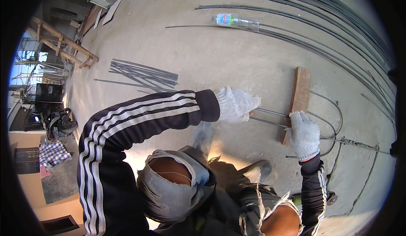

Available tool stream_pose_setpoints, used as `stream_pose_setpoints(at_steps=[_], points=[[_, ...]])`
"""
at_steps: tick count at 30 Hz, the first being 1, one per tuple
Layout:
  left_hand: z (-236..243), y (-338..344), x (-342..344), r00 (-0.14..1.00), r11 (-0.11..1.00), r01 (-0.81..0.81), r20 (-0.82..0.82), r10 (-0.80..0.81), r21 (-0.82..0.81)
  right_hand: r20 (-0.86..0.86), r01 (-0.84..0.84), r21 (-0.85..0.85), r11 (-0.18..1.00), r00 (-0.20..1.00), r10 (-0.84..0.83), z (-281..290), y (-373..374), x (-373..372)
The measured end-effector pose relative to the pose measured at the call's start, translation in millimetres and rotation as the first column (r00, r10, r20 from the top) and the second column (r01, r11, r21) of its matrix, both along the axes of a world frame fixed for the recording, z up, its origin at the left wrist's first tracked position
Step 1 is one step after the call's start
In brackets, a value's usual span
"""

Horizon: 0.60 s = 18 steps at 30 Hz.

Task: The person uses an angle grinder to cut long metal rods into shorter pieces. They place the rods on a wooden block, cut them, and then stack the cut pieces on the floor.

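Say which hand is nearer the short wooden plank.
Right. The right hand is at the wooden plank, by its lower end; the left hand is apart, to its left.

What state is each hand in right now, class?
Left hand: closed, holding metal rod.
Right hand: on the wooden block; whether it grips cannot be told.

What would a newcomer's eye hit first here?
Probably the white-gloved left hand near centre, gripping bent rods, and the gloved right hand to its right, at a wooden block lying across them. Next, the long rod bundle sweeping across the upper right, and a clear bottle lying near the top centre.
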<state>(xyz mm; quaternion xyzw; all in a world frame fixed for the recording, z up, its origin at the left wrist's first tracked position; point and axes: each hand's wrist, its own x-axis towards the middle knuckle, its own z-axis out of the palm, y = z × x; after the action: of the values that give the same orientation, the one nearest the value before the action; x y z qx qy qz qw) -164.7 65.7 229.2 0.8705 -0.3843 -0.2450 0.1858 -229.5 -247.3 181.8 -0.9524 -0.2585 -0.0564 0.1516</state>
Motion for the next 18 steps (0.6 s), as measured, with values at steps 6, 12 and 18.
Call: stream_pose_setpoints(at_steps=[6,12,18], points=[[-8,132,-43,0.979,0.958,-0.185,-0.045,0.199,0.218,-0.099,0.121,-0.062,0.991,0.987,-0.127,-24,-68,-2],[-53,124,-30,0.975,0.975,-0.222,-0.022,0.221,-0.027,-0.244,0.25,-0.155,0.956,0.928,-0.282,-22,-80,2],[-83,119,14,0.951,0.951,-0.255,0.13,0.279,-0.175,-0.444,0.405,0.223,0.887,0.852,-0.277,-1,-51,54]])
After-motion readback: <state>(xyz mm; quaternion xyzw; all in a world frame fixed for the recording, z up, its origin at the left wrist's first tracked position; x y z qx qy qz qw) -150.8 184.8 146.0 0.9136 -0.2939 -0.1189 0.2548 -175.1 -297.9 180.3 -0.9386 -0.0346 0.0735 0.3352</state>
